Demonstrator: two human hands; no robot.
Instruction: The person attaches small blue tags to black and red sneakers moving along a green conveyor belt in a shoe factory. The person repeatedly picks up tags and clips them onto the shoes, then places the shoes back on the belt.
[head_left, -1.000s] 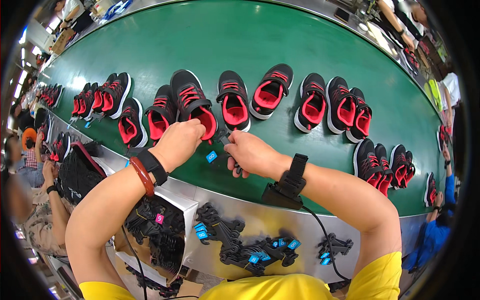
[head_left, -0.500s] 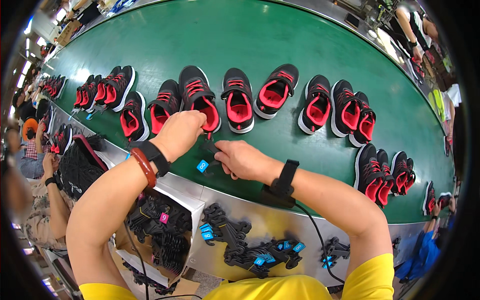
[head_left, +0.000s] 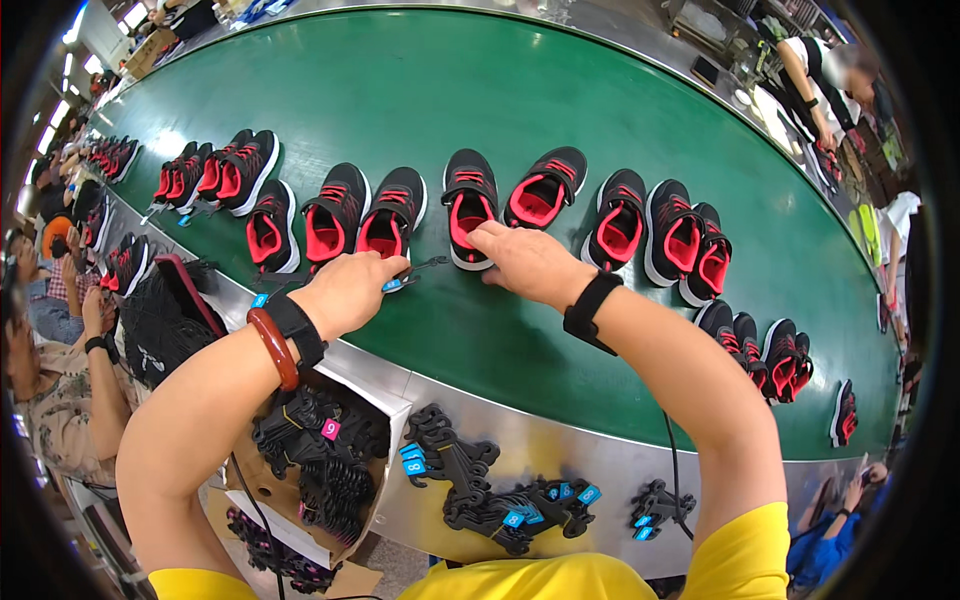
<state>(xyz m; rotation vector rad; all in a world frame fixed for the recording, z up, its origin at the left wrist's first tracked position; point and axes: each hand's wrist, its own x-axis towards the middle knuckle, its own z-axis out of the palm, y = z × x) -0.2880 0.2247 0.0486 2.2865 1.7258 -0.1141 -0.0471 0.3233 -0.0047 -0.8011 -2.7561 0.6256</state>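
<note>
Left hand [head_left: 350,290] — fingers curled together around a black plastic hanger with a blue tag [head_left: 412,274], held low over the green conveyor belt [head_left: 620,110] just at 6 o'clock of a black-and-red shoe [head_left: 392,215]. Right hand [head_left: 525,262] — at 3 o'clock of the left, fingers bent and resting on the heel of the next black-and-red shoe along [head_left: 470,205], whose mate [head_left: 545,188] lies tilted at its 2 o'clock. Spare black hangers [head_left: 490,490] lie on the steel ledge at 6 o'clock of both hands.
</note>
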